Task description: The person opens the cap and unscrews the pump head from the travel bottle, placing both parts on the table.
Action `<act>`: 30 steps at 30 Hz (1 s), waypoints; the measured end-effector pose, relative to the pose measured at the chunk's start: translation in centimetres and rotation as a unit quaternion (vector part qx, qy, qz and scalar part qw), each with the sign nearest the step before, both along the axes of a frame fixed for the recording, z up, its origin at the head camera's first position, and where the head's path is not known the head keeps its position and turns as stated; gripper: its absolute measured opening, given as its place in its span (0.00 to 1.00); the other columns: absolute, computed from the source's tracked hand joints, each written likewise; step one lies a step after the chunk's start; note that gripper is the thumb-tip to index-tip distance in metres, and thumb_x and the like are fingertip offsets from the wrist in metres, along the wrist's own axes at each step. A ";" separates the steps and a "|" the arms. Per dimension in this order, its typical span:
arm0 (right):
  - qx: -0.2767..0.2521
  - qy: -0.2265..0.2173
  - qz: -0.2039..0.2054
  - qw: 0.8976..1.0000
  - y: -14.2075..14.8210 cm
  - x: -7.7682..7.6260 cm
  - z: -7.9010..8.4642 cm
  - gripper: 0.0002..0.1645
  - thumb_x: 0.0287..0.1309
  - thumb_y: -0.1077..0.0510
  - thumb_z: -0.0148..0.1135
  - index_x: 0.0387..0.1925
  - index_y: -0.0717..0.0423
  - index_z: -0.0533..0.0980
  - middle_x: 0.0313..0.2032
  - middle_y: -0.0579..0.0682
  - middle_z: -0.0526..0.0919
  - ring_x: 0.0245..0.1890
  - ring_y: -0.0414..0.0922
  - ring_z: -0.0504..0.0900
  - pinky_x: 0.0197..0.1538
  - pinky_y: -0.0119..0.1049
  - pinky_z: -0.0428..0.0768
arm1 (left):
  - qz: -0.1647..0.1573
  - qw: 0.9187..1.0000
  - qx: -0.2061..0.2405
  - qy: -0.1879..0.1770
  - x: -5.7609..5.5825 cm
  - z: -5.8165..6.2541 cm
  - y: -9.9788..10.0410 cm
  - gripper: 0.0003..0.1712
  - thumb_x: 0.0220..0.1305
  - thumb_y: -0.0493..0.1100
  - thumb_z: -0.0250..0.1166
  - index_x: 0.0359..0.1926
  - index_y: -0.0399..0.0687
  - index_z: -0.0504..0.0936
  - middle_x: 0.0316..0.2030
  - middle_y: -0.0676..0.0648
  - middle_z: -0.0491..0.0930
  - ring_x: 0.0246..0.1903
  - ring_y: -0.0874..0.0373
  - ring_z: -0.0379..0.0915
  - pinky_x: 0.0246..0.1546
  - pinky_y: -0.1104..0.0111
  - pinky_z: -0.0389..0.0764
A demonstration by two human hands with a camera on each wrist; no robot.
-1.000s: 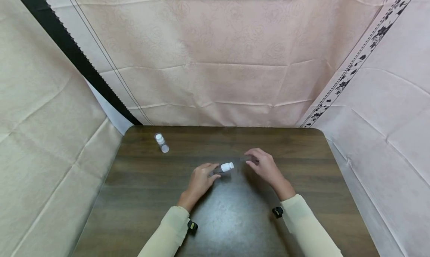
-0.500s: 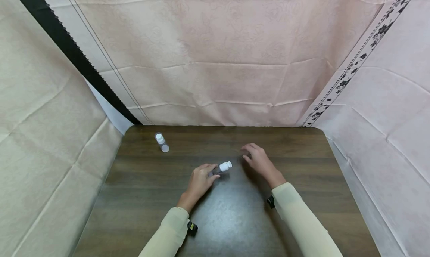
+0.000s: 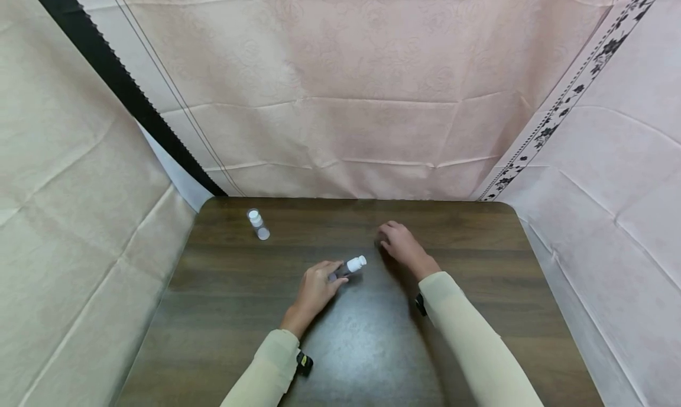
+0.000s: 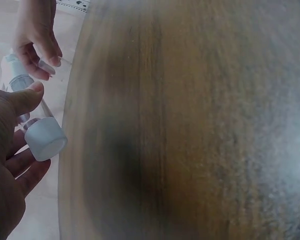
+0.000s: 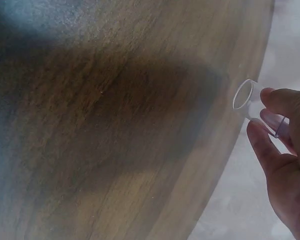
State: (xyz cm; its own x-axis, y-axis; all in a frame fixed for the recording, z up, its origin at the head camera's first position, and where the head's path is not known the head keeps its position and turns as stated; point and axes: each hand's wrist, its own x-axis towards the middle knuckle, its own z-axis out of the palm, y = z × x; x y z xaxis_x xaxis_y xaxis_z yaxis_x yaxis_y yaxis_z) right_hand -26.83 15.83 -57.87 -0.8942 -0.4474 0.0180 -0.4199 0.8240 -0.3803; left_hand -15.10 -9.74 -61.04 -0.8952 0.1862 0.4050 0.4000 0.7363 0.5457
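Observation:
My left hand [image 3: 319,283] grips a small spray bottle [image 3: 353,265] by its see-through body, tilted over the table with the white top pointing right. In the left wrist view, the bottle's whitish base [image 4: 46,138] sticks out below my thumb. My right hand [image 3: 401,244] is further back, to the right of the bottle and apart from it. Between thumb and fingers it pinches a clear plastic cap [image 5: 255,102], a short tube with its round rim facing away from the hand. A second small bottle [image 3: 258,225] with a white top stands at the back left.
The brown wooden table [image 3: 239,312] has rounded far corners. Cloth hangs behind it [image 3: 340,129] and on both sides, with a black strip [image 3: 122,87] at the left and a floral border [image 3: 564,105] at the right.
My right hand has moved back and to the left over the table with the clear cap. The left hand and its bottle have stayed almost in place.

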 end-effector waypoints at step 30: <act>-0.002 -0.036 0.013 0.999 -1.0 -0.5 -1.6 0.35 0.68 0.60 0.67 0.72 0.57 0.66 0.65 0.64 0.73 0.65 0.61 0.75 0.65 0.55 0.77 | 0.009 1.000 -0.006 0.011 0.7 -0.1 -0.1 0.24 0.54 0.46 0.81 0.52 0.46 0.89 0.43 0.46 0.89 0.41 0.52 0.87 0.41 0.58 0.87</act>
